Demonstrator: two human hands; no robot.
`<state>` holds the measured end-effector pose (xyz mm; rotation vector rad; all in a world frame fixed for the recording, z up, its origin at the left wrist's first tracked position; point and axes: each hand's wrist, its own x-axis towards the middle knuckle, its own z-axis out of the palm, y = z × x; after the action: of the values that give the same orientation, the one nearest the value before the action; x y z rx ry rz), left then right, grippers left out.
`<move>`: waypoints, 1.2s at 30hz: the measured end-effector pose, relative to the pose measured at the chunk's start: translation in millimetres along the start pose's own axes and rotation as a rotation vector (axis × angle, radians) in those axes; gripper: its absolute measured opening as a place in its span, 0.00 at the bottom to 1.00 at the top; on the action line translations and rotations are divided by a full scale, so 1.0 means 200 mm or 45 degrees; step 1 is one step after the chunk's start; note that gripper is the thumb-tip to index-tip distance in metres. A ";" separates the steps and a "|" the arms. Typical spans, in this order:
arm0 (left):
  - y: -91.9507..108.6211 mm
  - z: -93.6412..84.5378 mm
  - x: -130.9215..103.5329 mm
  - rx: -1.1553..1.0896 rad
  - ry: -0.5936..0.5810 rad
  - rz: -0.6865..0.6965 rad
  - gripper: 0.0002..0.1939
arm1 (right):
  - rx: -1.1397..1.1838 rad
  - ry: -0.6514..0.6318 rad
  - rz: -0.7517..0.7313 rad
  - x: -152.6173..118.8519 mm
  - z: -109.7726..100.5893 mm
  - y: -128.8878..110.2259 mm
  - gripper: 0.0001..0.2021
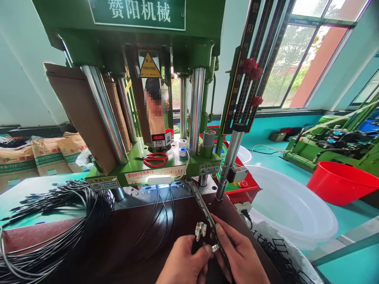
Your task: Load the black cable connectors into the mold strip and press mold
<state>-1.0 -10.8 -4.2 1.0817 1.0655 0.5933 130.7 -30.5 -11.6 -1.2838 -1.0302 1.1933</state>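
My left hand pinches a small metal plug end between thumb and fingertips, low in the middle of the view. Two more silver metal connectors stick up just above that hand, on black cables it holds. My right hand grips a long dark metal strip that runs up towards the green press. Thin black cables run from the press base down to my hands. Both hands work over a dark brown tabletop.
A large bundle of black cables lies at the left. Red scissors and tape rolls sit on the press bed. A white tub and a red tub stand at the right. Sacks are stacked at the far left.
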 end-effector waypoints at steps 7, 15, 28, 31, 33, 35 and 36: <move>-0.01 -0.04 0.00 -0.224 -0.074 0.067 0.22 | 0.028 -0.012 0.077 -0.02 -0.01 -0.03 0.32; 0.03 -0.05 -0.02 -0.252 0.068 0.098 0.27 | 0.238 -0.001 0.269 -0.08 -0.06 -0.06 0.34; 0.07 0.00 -0.04 0.105 0.008 -0.068 0.18 | 0.072 -0.067 0.179 -0.07 -0.06 -0.06 0.34; 0.07 0.00 -0.04 0.116 0.007 -0.075 0.16 | 0.026 -0.087 0.162 -0.08 -0.06 -0.06 0.33; 0.06 0.00 -0.04 0.112 0.016 -0.078 0.15 | 0.011 -0.099 0.146 -0.08 -0.06 -0.05 0.33; 0.06 0.00 -0.03 0.091 0.022 -0.066 0.14 | 0.003 -0.091 0.111 -0.08 -0.05 -0.05 0.32; 0.06 0.00 -0.02 0.078 0.024 -0.056 0.14 | -0.001 -0.079 0.085 -0.08 -0.05 -0.05 0.31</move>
<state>-2.4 -9.7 7.8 1.1053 1.1271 0.5398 138.5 -47.4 -0.4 -1.2977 -1.0395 1.2903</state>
